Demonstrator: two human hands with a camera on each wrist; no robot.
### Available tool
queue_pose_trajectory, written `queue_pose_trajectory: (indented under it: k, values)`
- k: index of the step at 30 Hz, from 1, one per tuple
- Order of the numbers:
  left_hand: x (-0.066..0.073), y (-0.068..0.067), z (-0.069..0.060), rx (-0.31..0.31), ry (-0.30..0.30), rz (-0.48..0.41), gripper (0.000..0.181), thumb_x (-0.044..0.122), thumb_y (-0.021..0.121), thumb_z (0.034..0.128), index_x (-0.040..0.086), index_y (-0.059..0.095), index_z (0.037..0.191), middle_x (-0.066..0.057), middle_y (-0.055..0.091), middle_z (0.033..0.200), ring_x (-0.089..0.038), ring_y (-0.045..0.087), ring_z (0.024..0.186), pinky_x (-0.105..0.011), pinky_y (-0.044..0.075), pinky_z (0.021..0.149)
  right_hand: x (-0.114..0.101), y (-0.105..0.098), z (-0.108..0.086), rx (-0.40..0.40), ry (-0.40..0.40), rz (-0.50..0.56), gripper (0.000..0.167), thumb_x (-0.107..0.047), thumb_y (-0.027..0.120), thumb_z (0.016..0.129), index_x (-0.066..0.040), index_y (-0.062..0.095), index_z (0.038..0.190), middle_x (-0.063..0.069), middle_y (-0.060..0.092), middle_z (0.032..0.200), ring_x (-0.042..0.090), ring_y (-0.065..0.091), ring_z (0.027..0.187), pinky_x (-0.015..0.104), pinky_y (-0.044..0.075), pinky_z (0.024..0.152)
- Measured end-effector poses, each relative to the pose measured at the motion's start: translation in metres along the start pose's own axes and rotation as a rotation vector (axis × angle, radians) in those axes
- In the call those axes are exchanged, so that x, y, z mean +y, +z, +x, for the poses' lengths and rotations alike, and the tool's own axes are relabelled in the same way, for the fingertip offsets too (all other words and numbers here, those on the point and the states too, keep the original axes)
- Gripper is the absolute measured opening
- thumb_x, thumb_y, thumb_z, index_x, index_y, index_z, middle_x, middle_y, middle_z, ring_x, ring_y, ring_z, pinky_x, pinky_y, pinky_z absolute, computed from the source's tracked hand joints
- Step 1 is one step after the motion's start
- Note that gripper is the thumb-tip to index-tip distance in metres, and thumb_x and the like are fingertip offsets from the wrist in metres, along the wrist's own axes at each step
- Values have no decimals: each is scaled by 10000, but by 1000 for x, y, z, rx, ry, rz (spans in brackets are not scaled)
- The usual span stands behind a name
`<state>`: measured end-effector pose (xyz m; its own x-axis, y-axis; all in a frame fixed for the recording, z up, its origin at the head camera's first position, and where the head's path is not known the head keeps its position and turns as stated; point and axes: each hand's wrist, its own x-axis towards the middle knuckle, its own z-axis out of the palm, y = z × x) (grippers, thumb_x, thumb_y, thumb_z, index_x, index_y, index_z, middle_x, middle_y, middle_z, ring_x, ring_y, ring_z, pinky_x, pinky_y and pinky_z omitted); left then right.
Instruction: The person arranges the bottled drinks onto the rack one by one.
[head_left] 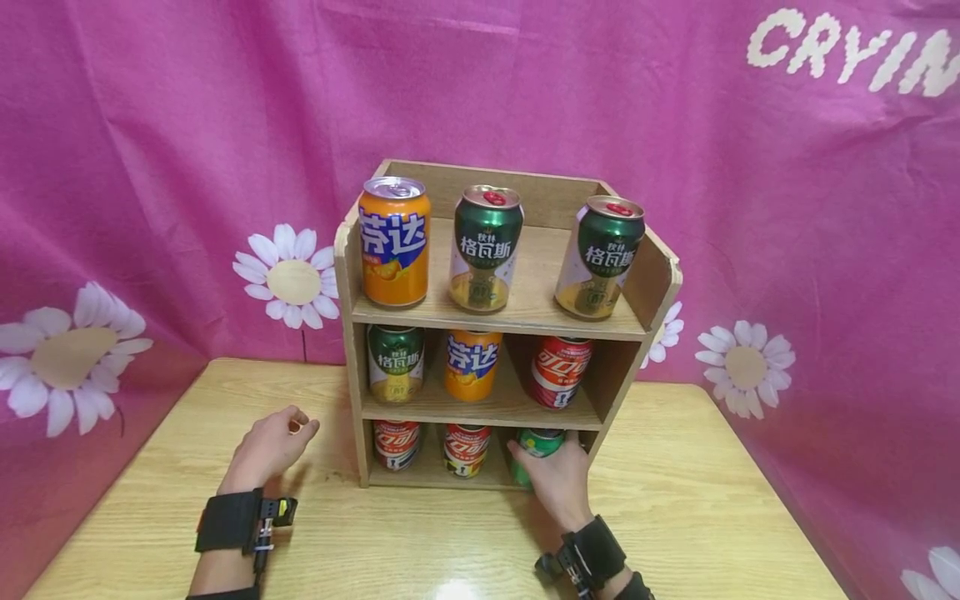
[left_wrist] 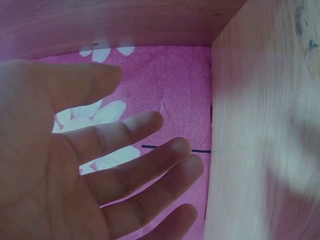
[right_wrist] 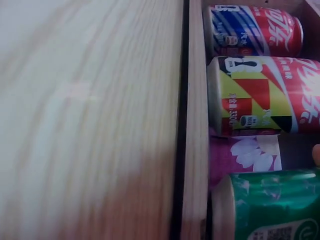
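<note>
A green can [head_left: 542, 443] stands at the right end of the bottom shelf, and my right hand [head_left: 558, 483] grips it with thumb and fingers on either side. In the right wrist view the green can [right_wrist: 272, 205] shows close up, with just a fingertip at the right edge. My left hand [head_left: 272, 446] is over the table, left of the wooden shelf unit [head_left: 480, 408], holding nothing. Its fingers are relaxed and spread in the left wrist view, near a wooden panel [left_wrist: 260, 125]. Two red cola cans [head_left: 397, 444] [head_left: 467, 451] stand left of the green can.
The middle shelf bears a green-and-gold can [head_left: 395, 364], an orange can [head_left: 472, 367] and a red can [head_left: 561, 372]. On top stand another orange can [head_left: 394, 242] and two green-and-gold cans [head_left: 485, 250] [head_left: 600, 257]. Pink flowered cloth [head_left: 225, 125] hangs behind the table [head_left: 675, 500].
</note>
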<state>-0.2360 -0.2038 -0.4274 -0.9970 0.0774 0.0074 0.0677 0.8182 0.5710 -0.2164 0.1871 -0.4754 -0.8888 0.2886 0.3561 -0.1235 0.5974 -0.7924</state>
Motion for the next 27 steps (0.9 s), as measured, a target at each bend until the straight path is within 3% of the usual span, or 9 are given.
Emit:
queue_pose_trajectory:
  k: [5, 10, 21, 27]
  values:
    - [-1, 3, 1, -2, 6, 6, 390, 329, 489, 958, -25, 573, 1099, -262, 616, 1050, -396, 587, 934, -485, 459, 717, 2, 3, 0, 28, -7, -43, 817, -427, 827, 683, -54, 417, 1283, 113, 617, 1032, 262, 610, 919, 420, 490, 779]
    - [-3, 3, 1, 0, 12, 9, 398, 333, 488, 960, -29, 570, 1102, -266, 615, 1047, -412, 587, 935, -493, 462, 719, 0, 4, -2, 19, 12, -4, 858, -429, 825, 683, -56, 370, 1309, 129, 600, 1054, 277, 597, 933, 435, 484, 794]
    - [-1, -1, 2, 4, 1, 18, 387, 327, 500, 959, -27, 573, 1097, -284, 608, 1072, -400, 592, 913, -489, 461, 692, 4, -3, 4, -200, 45, 205, 837, -109, 805, 697, -24, 289, 1351, 172, 533, 1156, 291, 553, 1022, 415, 436, 890]
    - [-2, 0, 2, 4, -3, 15, 393, 335, 497, 956, -25, 575, 1095, -256, 623, 1039, -386, 590, 915, -478, 460, 699, 3, -6, 4, -237, 64, 210, 841, -102, 818, 695, -24, 305, 1357, 163, 516, 1192, 289, 537, 1064, 410, 416, 918]
